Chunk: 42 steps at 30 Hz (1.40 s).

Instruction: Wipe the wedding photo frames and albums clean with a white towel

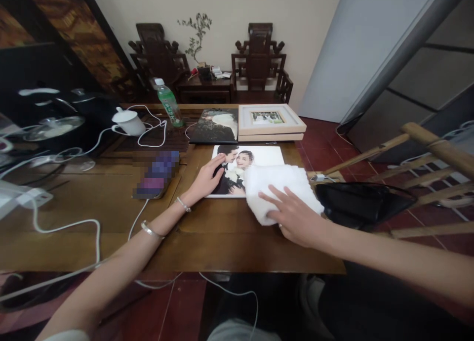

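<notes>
Two hands, head view: both are seen over the near part of the wooden surface (218,242), set apart from each other, with the photo panel (268,155) and the white cloth (276,180) beneath them.
Left hand (209,178): palm down, with fingers extended and close together; it is laid on the left side of the photo panel, and nothing is seen to be gripped. Two silvery bracelets (151,230) are worn on this arm.
Right hand (298,217): fingers are spread over the white cloth, which is covered from above; whether it is also pinched underneath cannot be told.
Photo panel: laid flat near the middle of the surface; two figures and white flowers are printed on it, and its near right corner is hidden by the white cloth.
White cloth: thick and bunched, rested partly on the photo panel and partly on the surface to its right.
Beyond the panel: a dark picture (208,127) is placed on the left, and just beside it a pale wooden frame (272,137) is stacked on another.
Left of the surface: a pixelated phone (159,175), a lidded white cup (129,123) and a green-labelled bottle (168,104) are set among white cables (98,237).
Right edge: a black bag (363,200) is seen beside a wooden chair (437,150).
Far wall: a potted plant (199,34) is flanked by two dark carved chairs (258,62).
</notes>
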{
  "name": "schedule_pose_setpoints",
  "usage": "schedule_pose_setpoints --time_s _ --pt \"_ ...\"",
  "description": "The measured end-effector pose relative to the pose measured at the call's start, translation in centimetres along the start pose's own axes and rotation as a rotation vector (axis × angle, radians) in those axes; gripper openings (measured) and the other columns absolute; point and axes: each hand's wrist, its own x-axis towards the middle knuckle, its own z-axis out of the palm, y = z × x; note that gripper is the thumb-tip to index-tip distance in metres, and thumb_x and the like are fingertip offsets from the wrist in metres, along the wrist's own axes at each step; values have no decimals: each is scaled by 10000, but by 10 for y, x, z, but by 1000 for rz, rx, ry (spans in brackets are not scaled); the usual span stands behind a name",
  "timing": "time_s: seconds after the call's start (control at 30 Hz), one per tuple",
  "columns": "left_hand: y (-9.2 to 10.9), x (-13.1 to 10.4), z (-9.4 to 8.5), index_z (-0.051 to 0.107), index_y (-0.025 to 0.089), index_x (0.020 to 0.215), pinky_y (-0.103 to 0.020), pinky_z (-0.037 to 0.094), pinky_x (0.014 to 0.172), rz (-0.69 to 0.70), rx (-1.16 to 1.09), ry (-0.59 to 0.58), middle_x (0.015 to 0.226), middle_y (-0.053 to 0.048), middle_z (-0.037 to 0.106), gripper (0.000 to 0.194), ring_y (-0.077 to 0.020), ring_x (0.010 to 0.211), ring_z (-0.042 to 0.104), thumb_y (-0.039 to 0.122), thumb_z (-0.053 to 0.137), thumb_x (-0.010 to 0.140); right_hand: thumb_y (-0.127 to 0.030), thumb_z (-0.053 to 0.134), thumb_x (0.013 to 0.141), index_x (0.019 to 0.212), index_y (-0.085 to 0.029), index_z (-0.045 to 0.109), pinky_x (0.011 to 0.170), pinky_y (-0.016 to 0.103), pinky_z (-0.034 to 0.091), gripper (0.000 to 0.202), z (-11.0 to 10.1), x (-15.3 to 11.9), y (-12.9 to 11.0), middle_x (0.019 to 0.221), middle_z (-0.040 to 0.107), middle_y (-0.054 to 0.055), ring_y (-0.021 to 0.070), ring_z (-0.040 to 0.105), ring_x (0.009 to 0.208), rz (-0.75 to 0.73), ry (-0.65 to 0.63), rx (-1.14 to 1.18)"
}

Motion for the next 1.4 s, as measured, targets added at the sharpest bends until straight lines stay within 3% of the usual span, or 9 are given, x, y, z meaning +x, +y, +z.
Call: schedule_pose_setpoints --time_s 0.13,0.23,0.37,0.53,0.73,0.87,1.07,1.2,1.4 --pt "-2 0 0 577 134 1318 -466 327 1175 1 3 -4 1442 -132 523 436 -241 1366 464 334 408 970 -5 492 687 1014 -187 688 1026 547 401 422 -6 12 22 1437 524 137 352 448 1333 48 50 -4" --pt "-3 1 1 580 139 1317 -466 322 1178 -5 0 -8 1443 -129 523 434 -247 1366 463 343 418 969 -35 465 696 917 -170 648 829 403 471 317 -16 36 62 1159 666 172 292 621 1026 179 19 2" --pt "-2 1 0 575 117 1321 -453 316 1182 -5 -6 -15 1445 -146 517 446 -250 1372 455 347 417 973 -55 440 642 732 -198 495 641 284 363 178 -34 67 116 699 583 35 191 537 694 122 -21 122" --pt "0 0 -1 579 118 1315 -456 321 1178 -1 -7 -10 1441 -147 520 444 -248 1370 457 352 419 974 -78 436 613 682 -220 381 624 274 307 168 -41 86 151 669 485 -1 179 479 674 89 1 226" --pt "0 0 -2 572 110 1324 -455 321 1178 -3 -4 -13 1445 -150 515 451 -248 1374 452 344 418 971 -51 431 616 704 -212 456 655 296 355 185 -26 69 125 678 556 24 201 526 698 95 12 126" --pt "0 0 -1 582 111 1314 -469 326 1173 0 -1 -6 1433 -152 528 444 -260 1366 462 335 420 967 -7 441 638 811 -180 593 857 413 454 288 -8 33 77 1057 683 157 286 615 1021 106 95 88" --pt "0 0 -1 583 143 1316 -487 328 1168 -3 -9 -3 1435 -130 532 432 -259 1362 467 332 427 960 22 459 645 870 -179 664 1087 599 347 364 8 -15 20 1384 576 140 343 416 1373 60 168 134" --pt "1 1 -1 584 120 1315 -465 325 1173 0 -11 -3 1435 -146 528 444 -253 1364 465 334 422 962 8 473 640 844 -192 669 1073 576 383 347 4 -17 23 1403 567 109 328 463 1341 17 150 126" --pt "1 1 -2 588 140 1311 -474 320 1174 -13 -21 -8 1439 -132 527 439 -259 1360 469 346 426 959 -55 471 689 867 -159 639 804 404 493 266 -13 32 75 1203 650 197 275 649 937 158 47 7"
